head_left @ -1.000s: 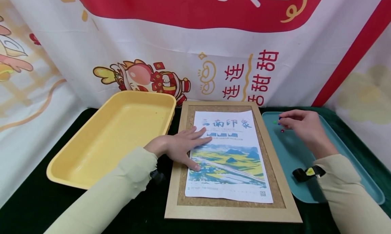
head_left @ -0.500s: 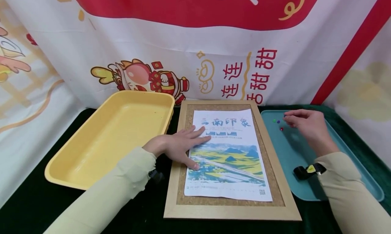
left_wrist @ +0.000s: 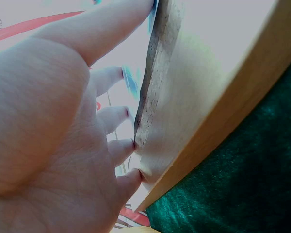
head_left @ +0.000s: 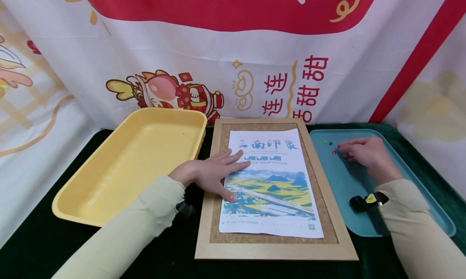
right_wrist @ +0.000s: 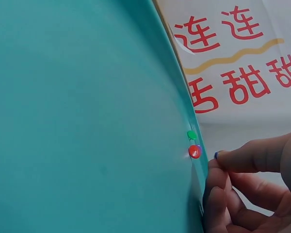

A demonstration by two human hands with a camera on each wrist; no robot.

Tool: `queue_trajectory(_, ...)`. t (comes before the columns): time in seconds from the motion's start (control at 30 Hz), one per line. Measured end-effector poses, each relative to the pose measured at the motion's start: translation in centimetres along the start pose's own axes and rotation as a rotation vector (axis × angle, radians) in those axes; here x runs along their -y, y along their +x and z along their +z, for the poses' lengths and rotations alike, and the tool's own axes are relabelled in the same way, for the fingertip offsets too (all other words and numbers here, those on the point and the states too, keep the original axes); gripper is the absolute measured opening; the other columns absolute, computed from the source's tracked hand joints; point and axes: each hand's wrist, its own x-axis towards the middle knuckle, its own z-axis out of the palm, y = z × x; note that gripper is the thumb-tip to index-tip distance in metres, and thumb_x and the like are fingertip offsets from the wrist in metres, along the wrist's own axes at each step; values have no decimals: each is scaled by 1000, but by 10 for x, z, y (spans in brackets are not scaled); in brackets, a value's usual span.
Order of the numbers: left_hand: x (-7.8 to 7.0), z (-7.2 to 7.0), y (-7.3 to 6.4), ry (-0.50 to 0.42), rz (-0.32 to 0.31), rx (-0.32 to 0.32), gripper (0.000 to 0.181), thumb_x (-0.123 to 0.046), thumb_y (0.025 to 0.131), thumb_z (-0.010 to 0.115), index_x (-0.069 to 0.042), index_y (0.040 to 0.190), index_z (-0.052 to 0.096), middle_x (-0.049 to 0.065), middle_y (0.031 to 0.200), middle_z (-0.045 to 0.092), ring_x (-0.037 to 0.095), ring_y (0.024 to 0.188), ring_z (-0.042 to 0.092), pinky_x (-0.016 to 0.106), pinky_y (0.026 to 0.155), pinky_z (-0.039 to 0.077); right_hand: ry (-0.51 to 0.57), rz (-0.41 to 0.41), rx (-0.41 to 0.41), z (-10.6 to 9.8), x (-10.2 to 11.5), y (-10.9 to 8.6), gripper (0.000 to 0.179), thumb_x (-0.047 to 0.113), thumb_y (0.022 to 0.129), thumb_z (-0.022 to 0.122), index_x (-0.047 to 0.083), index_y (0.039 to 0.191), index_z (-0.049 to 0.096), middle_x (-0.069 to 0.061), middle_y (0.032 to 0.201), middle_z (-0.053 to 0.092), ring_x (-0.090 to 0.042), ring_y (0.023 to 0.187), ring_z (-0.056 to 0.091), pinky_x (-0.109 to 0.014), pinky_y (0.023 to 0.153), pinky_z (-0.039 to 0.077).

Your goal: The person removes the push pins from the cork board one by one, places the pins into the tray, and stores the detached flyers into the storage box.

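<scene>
My left hand (head_left: 212, 175) lies flat with fingers spread over the left side of a printed sheet (head_left: 269, 227), which has a landscape picture on it. Under the sheet is a cork board with a pale wooden frame (head_left: 276, 252). Over the far end of the teal tray (head_left: 351, 194), my right hand (head_left: 369, 155) pinches a small blue thumbtack (right_wrist: 217, 155) between thumb and forefinger; most of it is hidden. Beside those fingertips, a red thumbtack (head_left: 334, 152), a green thumbtack (head_left: 325, 142) and a purple thumbtack (head_left: 330, 143) lie on the tray.
A yellow tray (head_left: 145, 165) stands left of the board, partly under my left forearm. Dark green cloth (head_left: 164, 252) covers the table. A printed white and red banner (head_left: 174, 48) hangs right behind the board and trays.
My right hand has drawn a little to the right, away from the loose thumbtacks, and its fingers have turned. The purple one is now uncovered. My left hand stays on the sheet.
</scene>
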Motion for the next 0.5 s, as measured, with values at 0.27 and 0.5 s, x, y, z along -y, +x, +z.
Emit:
queue_trajectory(0.27,2,1,1,-2,4,1,102,-55,97,72,-28,173,10,2,180,-15,35,166,-18,60,134,-3,-48,-18,16,-1,-4,2,45,29,111,54,2,147,61,-27,143,62,-32,109,60,-30,82,52)
queue_trajectory(0.5,2,1,-4,0,-6,-2,101,-56,97,72,-28,173,11,3,181,-13,36,166,-17,60,134,-2,-82,-16,45,2,0,3,45,26,111,55,-1,146,61,-27,136,64,-32,107,57,-34,82,50)
